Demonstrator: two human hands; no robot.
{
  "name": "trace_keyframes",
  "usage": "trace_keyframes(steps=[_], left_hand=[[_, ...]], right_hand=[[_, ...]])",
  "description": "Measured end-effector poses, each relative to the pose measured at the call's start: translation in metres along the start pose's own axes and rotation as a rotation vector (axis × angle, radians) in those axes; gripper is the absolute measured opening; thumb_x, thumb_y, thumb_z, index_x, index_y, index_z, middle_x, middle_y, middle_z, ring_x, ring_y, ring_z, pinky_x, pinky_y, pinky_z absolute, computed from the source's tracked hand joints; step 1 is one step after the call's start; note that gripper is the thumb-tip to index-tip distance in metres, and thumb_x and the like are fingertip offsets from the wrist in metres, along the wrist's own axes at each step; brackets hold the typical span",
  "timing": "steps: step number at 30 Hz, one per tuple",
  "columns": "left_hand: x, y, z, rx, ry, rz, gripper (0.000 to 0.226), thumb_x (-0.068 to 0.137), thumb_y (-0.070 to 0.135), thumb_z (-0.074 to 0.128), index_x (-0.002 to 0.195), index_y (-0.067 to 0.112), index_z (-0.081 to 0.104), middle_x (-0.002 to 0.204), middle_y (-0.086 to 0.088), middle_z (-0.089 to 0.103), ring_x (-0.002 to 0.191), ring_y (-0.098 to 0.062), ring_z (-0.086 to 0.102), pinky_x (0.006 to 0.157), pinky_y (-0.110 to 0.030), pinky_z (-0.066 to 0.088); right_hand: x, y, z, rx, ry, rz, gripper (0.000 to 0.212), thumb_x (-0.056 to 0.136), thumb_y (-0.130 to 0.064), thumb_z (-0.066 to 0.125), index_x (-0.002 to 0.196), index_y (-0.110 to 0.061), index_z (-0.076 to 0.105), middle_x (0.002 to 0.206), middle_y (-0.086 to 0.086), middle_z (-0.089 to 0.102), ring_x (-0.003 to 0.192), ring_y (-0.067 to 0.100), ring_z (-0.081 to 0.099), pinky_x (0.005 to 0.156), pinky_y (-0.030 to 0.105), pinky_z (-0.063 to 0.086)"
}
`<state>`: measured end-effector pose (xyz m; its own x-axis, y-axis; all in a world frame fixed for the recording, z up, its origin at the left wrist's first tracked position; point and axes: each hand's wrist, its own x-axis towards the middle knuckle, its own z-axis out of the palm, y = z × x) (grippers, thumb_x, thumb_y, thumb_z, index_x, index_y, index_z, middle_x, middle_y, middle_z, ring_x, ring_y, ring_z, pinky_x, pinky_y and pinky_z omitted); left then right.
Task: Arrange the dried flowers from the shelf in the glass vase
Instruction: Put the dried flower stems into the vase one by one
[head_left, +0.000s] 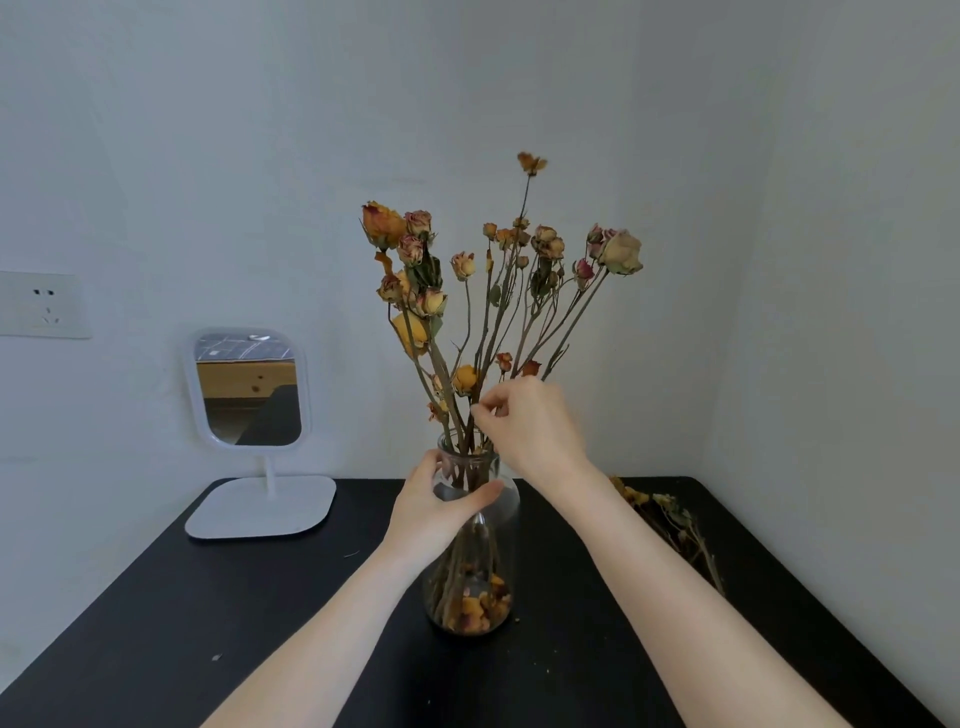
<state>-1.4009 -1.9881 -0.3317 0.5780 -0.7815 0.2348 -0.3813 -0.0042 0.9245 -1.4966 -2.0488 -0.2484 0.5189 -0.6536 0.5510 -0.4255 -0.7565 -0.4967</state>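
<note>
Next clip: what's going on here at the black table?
A person is arranging dried flowers in a glass vase on a black table. The left hand grips the vase's neck, while the right hand pinches one of the dried flowers by its stem just above the mouth. A bunch already stands in the vase; a few loose sprigs lie on the table to the right. A white mirror stands at left.
</note>
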Motion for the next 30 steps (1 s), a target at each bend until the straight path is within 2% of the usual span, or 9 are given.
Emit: trace_keyframes(steps=[4,7,9,12,18,25,27,30], left_hand=[[-0.002,0.000,-0.001,-0.047,-0.014,0.011,0.054,0.069,0.045,0.074,0.114,0.033,0.045,0.120,0.009,0.054,0.110,-0.014,0.054,0.081,-0.023,0.045],[-0.004,0.000,-0.003,-0.084,-0.043,0.033,0.051,0.070,0.042,0.074,0.111,0.034,0.045,0.120,0.007,0.056,0.109,-0.012,0.055,0.080,-0.020,0.044],[-0.004,0.000,-0.003,-0.085,-0.053,0.033,0.051,0.070,0.043,0.074,0.112,0.034,0.045,0.122,0.007,0.055,0.109,-0.012,0.055,0.083,-0.023,0.045],[-0.003,0.000,-0.003,-0.055,-0.045,0.024,0.058,0.071,0.044,0.073,0.121,0.031,0.045,0.125,0.009,0.053,0.113,-0.011,0.052,0.084,-0.022,0.043],[-0.003,-0.001,-0.004,-0.034,-0.047,0.017,0.065,0.070,0.047,0.072,0.126,0.028,0.044,0.128,0.005,0.053,0.112,-0.015,0.054,0.093,-0.032,0.048],[0.001,-0.008,-0.011,-0.056,-0.167,0.005,0.053,0.071,0.050,0.071,0.115,0.042,0.042,0.125,0.010,0.056,0.112,-0.011,0.055,0.086,-0.023,0.044],[0.001,-0.008,-0.012,-0.051,-0.181,0.011,0.055,0.069,0.052,0.070,0.116,0.042,0.042,0.125,0.010,0.057,0.113,-0.011,0.055,0.090,-0.026,0.046],[-0.007,-0.007,-0.011,-0.001,-0.126,0.030,0.078,0.060,0.061,0.067,0.128,0.031,0.043,0.133,0.006,0.052,0.121,-0.014,0.050,0.103,-0.041,0.042]], right_hand=[[-0.002,0.003,0.007,-0.101,-0.064,0.013,0.018,0.091,-0.027,0.056,0.098,-0.019,0.071,0.076,-0.005,0.061,0.068,0.009,0.060,0.063,0.024,0.051],[-0.002,0.002,0.008,-0.044,-0.135,0.056,0.020,0.091,-0.029,0.057,0.102,-0.018,0.069,0.070,-0.004,0.061,0.066,0.011,0.062,0.067,0.029,0.056],[-0.003,0.002,0.007,0.054,-0.087,0.055,0.021,0.091,-0.031,0.057,0.103,-0.018,0.068,0.062,-0.005,0.060,0.058,0.009,0.061,0.068,0.033,0.058],[-0.005,0.002,0.006,0.120,-0.019,0.049,0.022,0.091,-0.032,0.057,0.104,-0.021,0.070,0.053,-0.008,0.058,0.048,0.007,0.057,0.065,0.032,0.059],[-0.006,0.001,0.008,0.142,-0.073,0.067,0.024,0.089,-0.033,0.059,0.108,-0.022,0.069,0.057,-0.011,0.056,0.047,0.005,0.057,0.067,0.029,0.058],[-0.012,0.003,0.004,0.194,-0.102,0.060,0.024,0.088,-0.033,0.060,0.108,-0.023,0.069,0.055,-0.016,0.051,0.040,0.001,0.050,0.062,0.024,0.055],[-0.013,0.002,0.004,0.201,-0.102,0.056,0.024,0.088,-0.033,0.060,0.108,-0.023,0.069,0.055,-0.016,0.052,0.039,0.001,0.050,0.060,0.024,0.054],[-0.018,-0.001,0.003,0.219,-0.101,0.030,0.025,0.087,-0.033,0.061,0.109,-0.022,0.068,0.054,-0.012,0.056,0.036,-0.001,0.051,0.055,0.022,0.052]])
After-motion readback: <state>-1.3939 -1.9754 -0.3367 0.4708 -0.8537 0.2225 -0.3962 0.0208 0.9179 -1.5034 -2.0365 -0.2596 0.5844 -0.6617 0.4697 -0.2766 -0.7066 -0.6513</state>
